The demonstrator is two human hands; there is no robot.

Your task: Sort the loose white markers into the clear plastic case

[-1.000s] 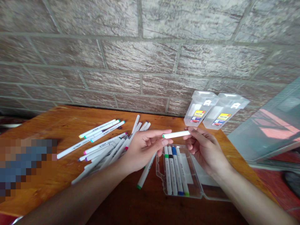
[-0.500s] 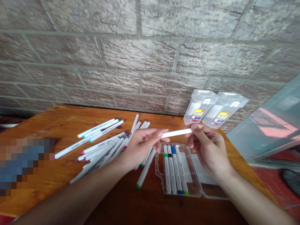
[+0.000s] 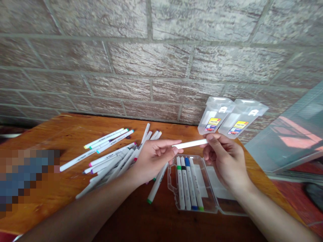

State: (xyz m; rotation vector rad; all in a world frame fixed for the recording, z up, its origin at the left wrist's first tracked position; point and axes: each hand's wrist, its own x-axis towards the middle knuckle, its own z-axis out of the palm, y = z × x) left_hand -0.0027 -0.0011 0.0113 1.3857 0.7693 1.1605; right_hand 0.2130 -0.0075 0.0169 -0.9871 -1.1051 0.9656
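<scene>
The left hand (image 3: 153, 158) and right hand (image 3: 224, 154) pinch a white marker (image 3: 191, 144) by opposite ends, probably for steadiness, near the far edge of an open clear case (image 3: 209, 203). Inside, four markers (image 3: 188, 188) lie parallel, seemingly for compactness; loose markers (image 3: 113, 158) sprawl across the bench (image 3: 63, 134).

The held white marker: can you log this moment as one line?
left hand: at white marker, left end; right hand: pinching its right end; open clear case: below, four markers inside; loose markers: leftward
</scene>
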